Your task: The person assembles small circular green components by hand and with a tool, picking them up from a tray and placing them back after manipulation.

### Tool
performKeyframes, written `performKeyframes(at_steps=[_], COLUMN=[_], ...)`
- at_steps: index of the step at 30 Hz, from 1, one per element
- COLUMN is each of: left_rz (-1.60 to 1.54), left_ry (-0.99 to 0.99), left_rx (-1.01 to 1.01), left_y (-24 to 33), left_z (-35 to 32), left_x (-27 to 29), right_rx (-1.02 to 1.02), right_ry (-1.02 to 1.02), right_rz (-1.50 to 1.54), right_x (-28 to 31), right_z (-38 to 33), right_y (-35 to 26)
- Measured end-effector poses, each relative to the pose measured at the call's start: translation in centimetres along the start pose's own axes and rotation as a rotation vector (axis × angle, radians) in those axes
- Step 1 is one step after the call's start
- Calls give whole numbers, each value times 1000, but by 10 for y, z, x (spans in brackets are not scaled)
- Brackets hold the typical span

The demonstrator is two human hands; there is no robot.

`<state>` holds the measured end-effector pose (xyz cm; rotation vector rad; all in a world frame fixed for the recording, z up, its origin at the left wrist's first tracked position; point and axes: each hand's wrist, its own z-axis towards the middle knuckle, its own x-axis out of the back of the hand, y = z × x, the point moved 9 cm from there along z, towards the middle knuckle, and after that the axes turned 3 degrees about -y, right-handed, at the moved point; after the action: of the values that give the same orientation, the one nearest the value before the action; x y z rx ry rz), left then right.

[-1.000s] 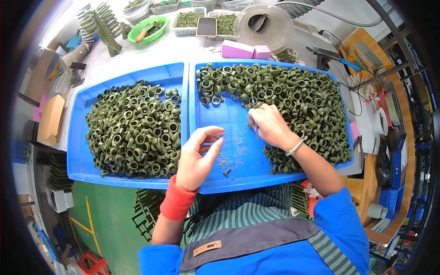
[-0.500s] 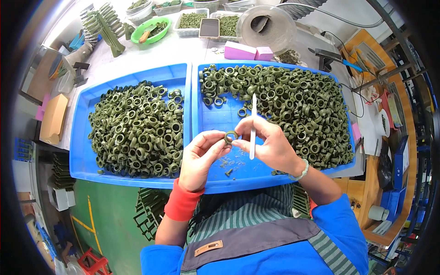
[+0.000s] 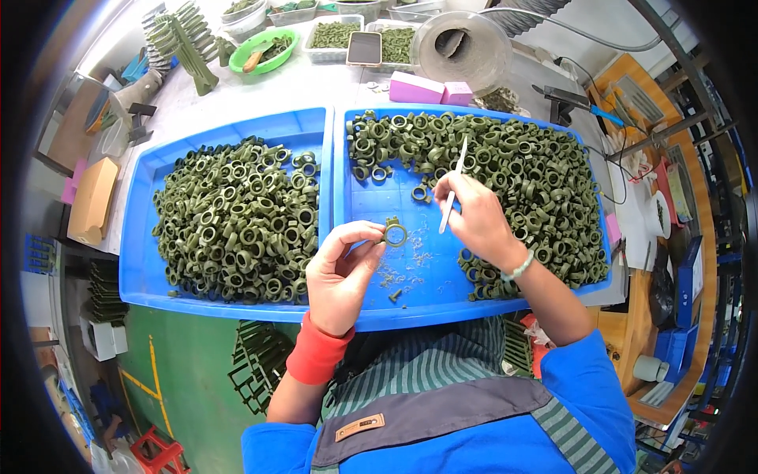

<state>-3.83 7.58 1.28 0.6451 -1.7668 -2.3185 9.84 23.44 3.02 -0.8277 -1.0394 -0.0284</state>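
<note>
Between the thumb and fingertips of my left hand is a single green ring, held upright above the right blue tray. My right hand grips a slim, pale knife-like tool, its narrow end pointing up and away from me. This hand is over the tray, apart from the held ring and beside a heap of similar green rings. Small shavings and a short green piece lie on the tray floor beneath my hands.
On the left, another blue tray holds a second heap of green rings. Behind the trays are pink blocks, a phone, tubs of small green pieces and a green bowl. A cardboard box stands at far left.
My right hand has drawn away from the ring, up and to the right, with the tool still in it. The left hand keeps the ring, now turned to face up more fully.
</note>
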Motion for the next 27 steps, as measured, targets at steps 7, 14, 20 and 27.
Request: performKeyframes(at_steps=[7,14,20,27], left_rz=[-56,-584,-409,-578], left_ry=[73,124,105,10], left_rx=[102,377,588,588], left_y=[-6,-34,-53,-54], left_z=[-1,0,-9,-6], left_x=[12,14,4,-12], right_rx=[104,37,274,402], right_ry=[-78,-162,-33,26], right_rz=[-208,-166,170,133], right_x=[-32,-51,-13,3], right_z=[15,12,-5,-21], right_y=[17,31,-50,-76])
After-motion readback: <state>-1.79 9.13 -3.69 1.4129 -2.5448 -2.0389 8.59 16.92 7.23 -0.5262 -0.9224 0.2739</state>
